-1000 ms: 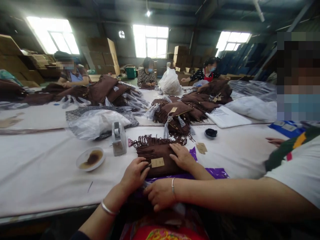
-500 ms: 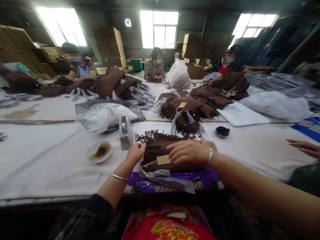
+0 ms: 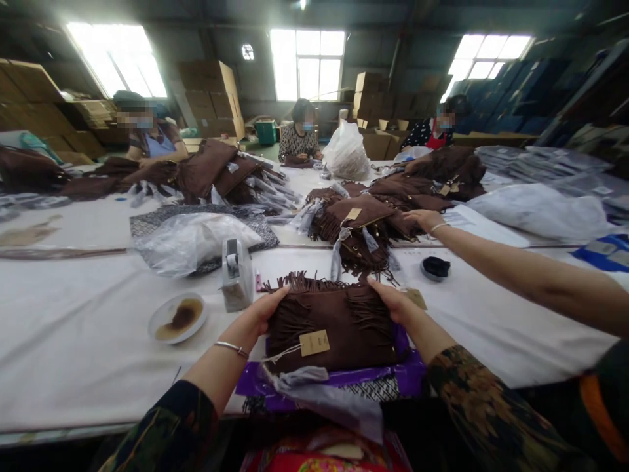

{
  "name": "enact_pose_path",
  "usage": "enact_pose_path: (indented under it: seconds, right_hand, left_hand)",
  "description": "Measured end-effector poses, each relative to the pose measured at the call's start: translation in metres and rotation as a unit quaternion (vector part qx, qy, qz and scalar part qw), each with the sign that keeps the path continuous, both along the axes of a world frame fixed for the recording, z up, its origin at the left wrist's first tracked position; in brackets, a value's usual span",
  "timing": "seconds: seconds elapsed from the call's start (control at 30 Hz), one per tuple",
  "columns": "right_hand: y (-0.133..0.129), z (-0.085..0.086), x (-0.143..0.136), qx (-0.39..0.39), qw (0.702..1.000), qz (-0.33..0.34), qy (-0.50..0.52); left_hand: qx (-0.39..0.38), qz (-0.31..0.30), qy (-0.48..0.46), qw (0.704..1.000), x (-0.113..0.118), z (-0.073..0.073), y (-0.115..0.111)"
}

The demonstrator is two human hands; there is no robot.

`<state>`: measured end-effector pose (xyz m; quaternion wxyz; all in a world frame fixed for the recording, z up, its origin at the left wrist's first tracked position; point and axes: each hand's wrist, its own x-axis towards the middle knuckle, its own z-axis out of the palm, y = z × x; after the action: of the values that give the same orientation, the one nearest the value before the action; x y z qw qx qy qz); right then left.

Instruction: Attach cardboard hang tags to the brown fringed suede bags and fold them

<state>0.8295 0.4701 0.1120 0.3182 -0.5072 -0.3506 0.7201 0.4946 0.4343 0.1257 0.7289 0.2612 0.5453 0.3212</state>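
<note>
A dark brown fringed bag (image 3: 339,321) lies flat before me, fringe along its far edge and a tan paper tag (image 3: 314,342) on its front. My left hand (image 3: 269,309) grips its far left corner, thumb on top. At the far right corner, my right hand (image 3: 393,303) holds the bag the same way, its fingers partly hidden. Under the bag is a purple and black-white patterned plastic wrap (image 3: 410,373). A greyish wrapped strip (image 3: 324,390) hangs over the near edge. A tape dispenser (image 3: 236,278) stands beyond my left hand.
A co-worker's hand (image 3: 423,221) reaches from the right to a pile of brown fringed bags (image 3: 363,216). A dish of brown liquid (image 3: 177,318) sits left, a small black-filled dish (image 3: 435,267) right. Clear plastic (image 3: 201,242) lies behind. Several people work across the table.
The co-worker's braceleted arm, which lay across the bag, has moved away to the pile at the far right. My right hand, mostly hidden before, now shows at the bag's corner.
</note>
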Motion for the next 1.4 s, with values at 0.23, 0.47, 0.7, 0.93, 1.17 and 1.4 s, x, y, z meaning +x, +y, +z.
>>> enact_pose_path:
  seconds: [0.23,0.47,0.7,0.93,1.17,1.4]
  right_hand:
    - [0.019,0.011,0.004,-0.057,0.994,0.044,0.083]
    - [0.056,0.011,-0.001,-0.024,0.985,0.166,0.046]
    - [0.082,0.023,-0.023,0.028,0.969,0.24,0.042]
    - [0.077,0.035,-0.043,0.106,0.962,0.246,0.058]
    - [0.01,0.048,-0.03,0.425,0.838,0.3,-0.166]
    - [-0.065,0.038,-0.023,0.588,0.62,0.39,-0.342]
  left_hand:
    - [0.034,-0.115,-0.111,0.987,-0.012,0.007,0.024]
    - [0.037,-0.154,-0.155,0.975,-0.011,-0.003,0.057]
    - [0.061,-0.197,-0.145,0.968,0.002,0.001,0.082]
    - [0.122,-0.219,-0.089,0.964,0.028,0.025,0.095]
    - [0.399,-0.263,0.089,0.874,0.029,0.066,0.047]
    - [0.57,-0.432,0.275,0.643,0.043,0.067,-0.028]
